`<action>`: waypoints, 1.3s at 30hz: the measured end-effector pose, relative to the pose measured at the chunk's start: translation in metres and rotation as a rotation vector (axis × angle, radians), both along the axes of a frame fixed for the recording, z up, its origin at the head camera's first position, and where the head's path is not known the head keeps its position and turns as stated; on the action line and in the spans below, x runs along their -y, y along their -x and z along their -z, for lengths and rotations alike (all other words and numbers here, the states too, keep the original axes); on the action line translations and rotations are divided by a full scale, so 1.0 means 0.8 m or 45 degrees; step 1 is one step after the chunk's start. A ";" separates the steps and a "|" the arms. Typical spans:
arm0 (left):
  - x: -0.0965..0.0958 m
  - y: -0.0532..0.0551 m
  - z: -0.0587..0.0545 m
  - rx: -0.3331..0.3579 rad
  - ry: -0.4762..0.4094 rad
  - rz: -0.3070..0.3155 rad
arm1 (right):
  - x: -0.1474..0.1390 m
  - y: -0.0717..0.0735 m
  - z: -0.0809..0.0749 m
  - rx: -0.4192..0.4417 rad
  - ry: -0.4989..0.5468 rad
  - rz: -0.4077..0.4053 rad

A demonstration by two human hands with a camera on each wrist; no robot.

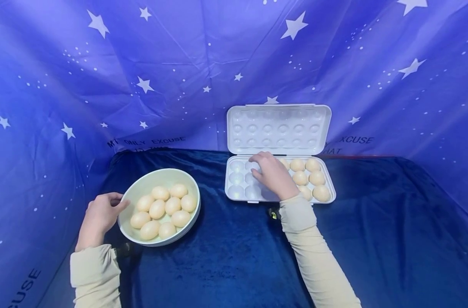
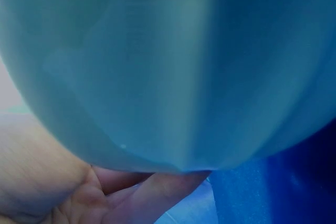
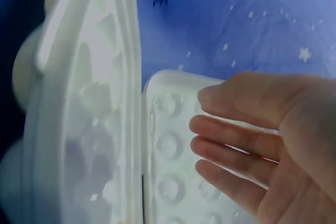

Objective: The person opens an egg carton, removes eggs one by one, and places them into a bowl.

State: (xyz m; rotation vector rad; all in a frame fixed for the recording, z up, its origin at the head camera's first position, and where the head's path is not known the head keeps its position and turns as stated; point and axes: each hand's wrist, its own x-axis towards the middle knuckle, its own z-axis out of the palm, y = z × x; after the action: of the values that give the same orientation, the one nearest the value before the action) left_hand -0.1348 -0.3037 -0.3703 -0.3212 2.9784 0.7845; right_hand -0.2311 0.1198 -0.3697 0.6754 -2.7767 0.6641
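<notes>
Bowl [image 1: 156,177], pale mint green. Eggs [image 1: 157,209], light creamy tan throughout. Egg carton [image 1: 278,122], white. Cloth [image 1: 218,261], deep navy blue. Backdrop [image 1: 222,47], violet-blue, bears white five-pointed stars, small white dots and dark capital lettering. Sleeves [image 1: 314,254], plain cream.

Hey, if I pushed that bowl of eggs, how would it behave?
The bowl probably stays stiff, as its round rim shows no sagging. The eggs lie loose and rounded inside, so they may roll and knock together. Holding that many, it likely feels fairly weighty.
</notes>
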 end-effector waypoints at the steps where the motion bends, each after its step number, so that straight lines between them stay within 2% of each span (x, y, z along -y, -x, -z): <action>1: 0.000 0.000 0.000 -0.002 0.001 0.001 | -0.004 0.002 0.002 0.020 0.000 0.021; 14: 0.002 -0.002 0.002 -0.002 -0.002 -0.004 | -0.047 0.023 0.027 0.139 0.000 0.246; 23: -0.001 -0.002 0.000 0.022 -0.029 -0.015 | -0.068 0.033 0.042 0.137 0.113 0.298; 33: -0.003 0.001 -0.002 0.024 -0.036 -0.022 | -0.071 0.034 0.045 0.165 0.132 0.330; 39: -0.002 0.000 0.000 0.021 -0.028 -0.015 | -0.072 0.035 0.050 0.110 0.189 0.386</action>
State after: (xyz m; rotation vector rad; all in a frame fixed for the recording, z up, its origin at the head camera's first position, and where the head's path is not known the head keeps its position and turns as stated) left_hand -0.1347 -0.3022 -0.3700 -0.3428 2.9532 0.8106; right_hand -0.2589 0.1771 -0.4095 0.1941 -2.7863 0.8380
